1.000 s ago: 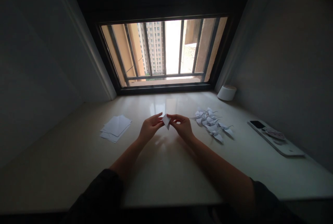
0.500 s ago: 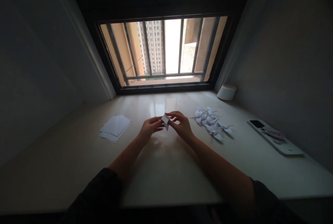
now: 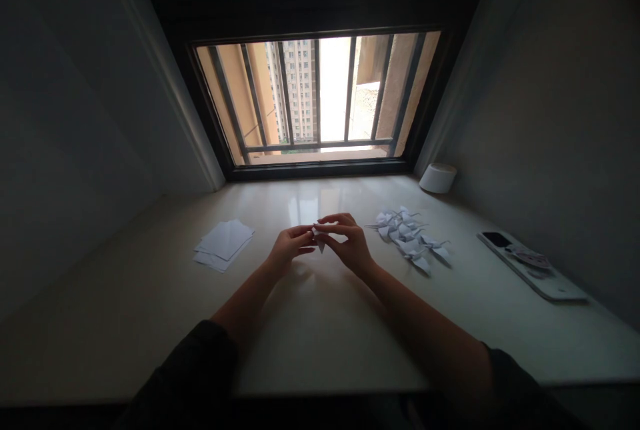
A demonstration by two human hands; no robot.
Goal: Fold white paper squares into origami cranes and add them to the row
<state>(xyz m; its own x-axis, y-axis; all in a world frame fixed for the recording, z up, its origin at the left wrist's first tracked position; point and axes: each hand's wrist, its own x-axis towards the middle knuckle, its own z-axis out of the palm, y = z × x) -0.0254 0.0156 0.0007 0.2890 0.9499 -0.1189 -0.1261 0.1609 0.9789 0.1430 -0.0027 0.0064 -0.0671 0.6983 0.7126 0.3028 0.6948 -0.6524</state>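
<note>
A small folded piece of white paper (image 3: 319, 239) is held between both hands just above the pale tabletop (image 3: 310, 323). My left hand (image 3: 289, 247) pinches its left side with the fingers closed. My right hand (image 3: 347, 241) curls over it from the right, and its fingers cover most of the paper. A loose stack of white paper sheets (image 3: 223, 244) lies to the left of my hands. A cluster of several folded white paper figures (image 3: 409, 238) lies to the right.
A barred window (image 3: 320, 100) rises behind the table. A white round container (image 3: 437, 177) stands in the back right corner. A phone with a patterned item on it (image 3: 531, 263) lies near the right wall. Walls close in on both sides.
My hands have come closer together and lowered slightly. The paper, plainly visible a second ago, is now mostly covered by my right fingers.
</note>
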